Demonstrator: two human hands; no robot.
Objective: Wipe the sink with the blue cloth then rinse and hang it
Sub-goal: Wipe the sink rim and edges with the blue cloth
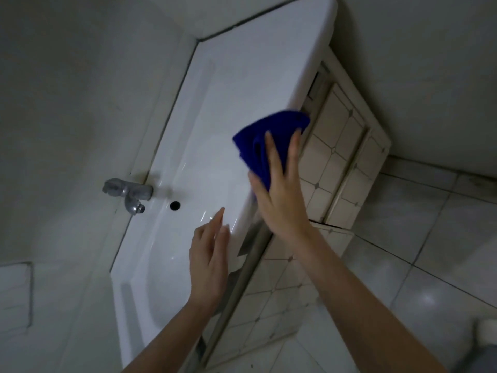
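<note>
A long white sink [236, 76] runs diagonally through the head view, its basin at the lower left. My right hand [279, 195] lies flat on a bunched blue cloth [263, 141] and presses it against the sink's front rim. The fingers cover the cloth's lower part. My left hand [208, 265] hovers over the basin near the front edge, fingers apart and holding nothing. A grey metal tap [127, 193] juts from the wall over the basin, beside a dark overflow hole [175, 205].
Tiled walls close in on the left and at the back. Below the sink's front stands a tiled cabinet face with framed panels [336, 162]. Pale floor tiles [430, 251] spread to the right. A white object [488, 332] sits at the lower right edge.
</note>
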